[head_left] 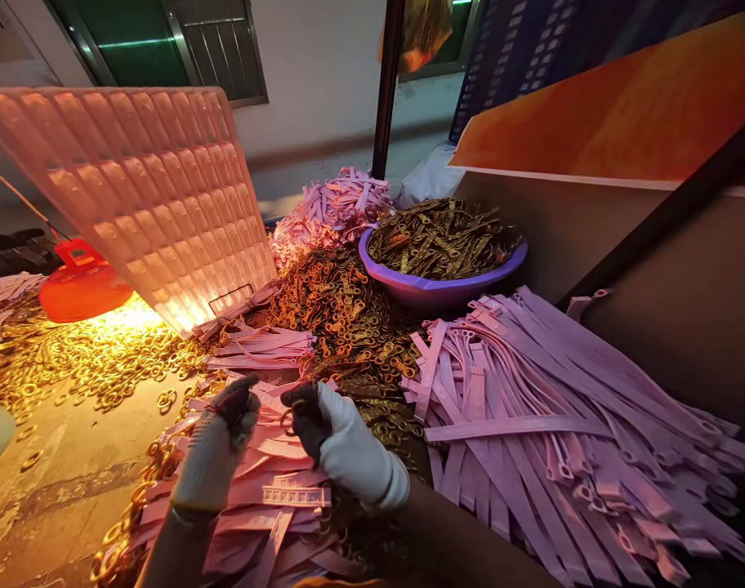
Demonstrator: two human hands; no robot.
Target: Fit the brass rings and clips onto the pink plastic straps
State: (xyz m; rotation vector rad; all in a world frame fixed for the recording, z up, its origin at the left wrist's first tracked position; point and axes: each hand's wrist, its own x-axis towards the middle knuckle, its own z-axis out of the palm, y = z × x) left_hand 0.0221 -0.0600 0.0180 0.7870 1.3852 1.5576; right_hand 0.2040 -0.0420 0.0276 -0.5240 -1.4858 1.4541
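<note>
Pink straps [296, 496] lie at six o'clock, beneath the left hand [241, 412], whose fingers curl, but its grip I cannot tell; the right hand [329, 433] pinches a small metal ring [283, 418].

Basin [422, 286] behind R strap pile [541, 425]

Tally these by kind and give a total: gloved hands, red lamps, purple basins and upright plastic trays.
Gloved hands: 2, the left hand and the right hand
Red lamp: 1
Purple basin: 1
Plastic tray: 1
Total: 5
</note>
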